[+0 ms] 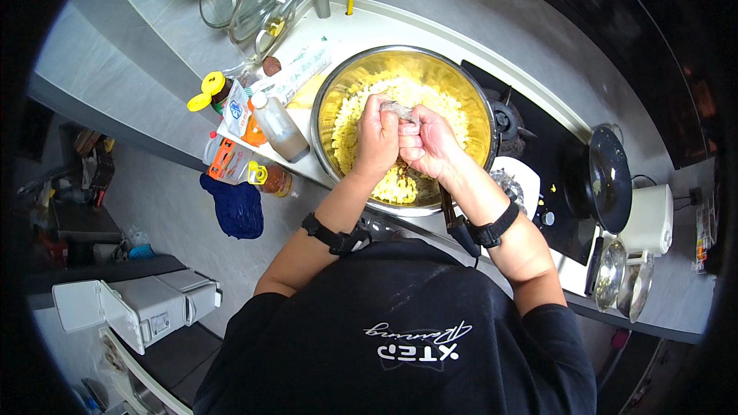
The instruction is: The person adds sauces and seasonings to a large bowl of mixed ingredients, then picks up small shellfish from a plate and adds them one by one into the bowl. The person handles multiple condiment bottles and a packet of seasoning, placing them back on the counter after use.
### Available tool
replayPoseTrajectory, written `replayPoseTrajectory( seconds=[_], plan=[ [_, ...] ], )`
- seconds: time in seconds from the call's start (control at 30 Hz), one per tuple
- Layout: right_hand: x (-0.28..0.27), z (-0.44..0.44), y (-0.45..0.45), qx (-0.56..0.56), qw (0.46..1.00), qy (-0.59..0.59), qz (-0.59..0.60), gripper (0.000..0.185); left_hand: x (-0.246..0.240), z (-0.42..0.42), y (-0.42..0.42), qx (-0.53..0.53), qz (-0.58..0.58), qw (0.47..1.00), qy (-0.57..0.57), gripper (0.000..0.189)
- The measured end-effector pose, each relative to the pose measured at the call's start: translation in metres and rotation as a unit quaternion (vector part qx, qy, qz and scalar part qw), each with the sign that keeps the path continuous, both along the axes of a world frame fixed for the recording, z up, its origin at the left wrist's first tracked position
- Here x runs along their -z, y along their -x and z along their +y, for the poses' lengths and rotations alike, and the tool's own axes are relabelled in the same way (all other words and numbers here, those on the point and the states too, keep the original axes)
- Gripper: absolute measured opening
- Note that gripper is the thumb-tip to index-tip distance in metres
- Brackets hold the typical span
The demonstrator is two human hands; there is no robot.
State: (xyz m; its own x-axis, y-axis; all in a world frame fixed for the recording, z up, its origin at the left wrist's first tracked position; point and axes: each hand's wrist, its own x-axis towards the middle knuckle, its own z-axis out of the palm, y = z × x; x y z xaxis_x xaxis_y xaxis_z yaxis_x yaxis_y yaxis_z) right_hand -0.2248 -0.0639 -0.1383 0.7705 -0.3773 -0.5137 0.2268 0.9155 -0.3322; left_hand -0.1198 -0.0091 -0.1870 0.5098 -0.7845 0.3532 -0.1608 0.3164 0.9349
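Observation:
Both hands meet over a large steel bowl (403,60) that holds crumbled yellow egg (346,127). Between the fingertips is a small grey, translucent piece that looks like a raw shrimp (396,108). My left hand (376,141) pinches it from one side with thumb and forefinger. From the other side my right hand (426,141) grips it, its remaining fingers curled. Under my right forearm a dark utensil handle (447,204) leans over the bowl's near rim. To the right, partly behind the forearm, a white plate (531,176) carries several grey shrimp (508,181).
A squeeze bottle (281,127), a sauce bottle (275,180) and seasoning bags (237,109) crowd the bowl's left. On the right are a black gas hob (553,150), a wok (611,181) and a white appliance (651,219). Glass lids (253,0) hang on the wall.

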Motion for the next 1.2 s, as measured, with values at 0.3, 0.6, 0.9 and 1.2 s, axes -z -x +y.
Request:
replayPoseTrajectory(
  seconds=[0.3,0.6,0.9,1.2],
  plan=[
    [0.009,0.014,-0.004,0.088,0.820,0.496,0.272,0.024,-0.003,-0.013,0.025,-0.032,0.261,0.962,-0.067,0.025],
    [0.020,0.023,0.015,0.096,0.595,0.716,0.352,0.028,-0.002,-0.014,0.035,0.008,0.346,0.932,-0.110,0.022],
    [0.019,0.024,0.019,0.137,0.886,0.381,0.225,0.026,-0.009,-0.011,0.039,0.042,0.450,0.882,-0.136,0.017],
    [-0.018,-0.013,0.061,0.093,0.912,0.340,0.212,0.014,-0.019,0.006,-0.004,0.013,0.392,0.907,-0.154,0.021]
  ],
)
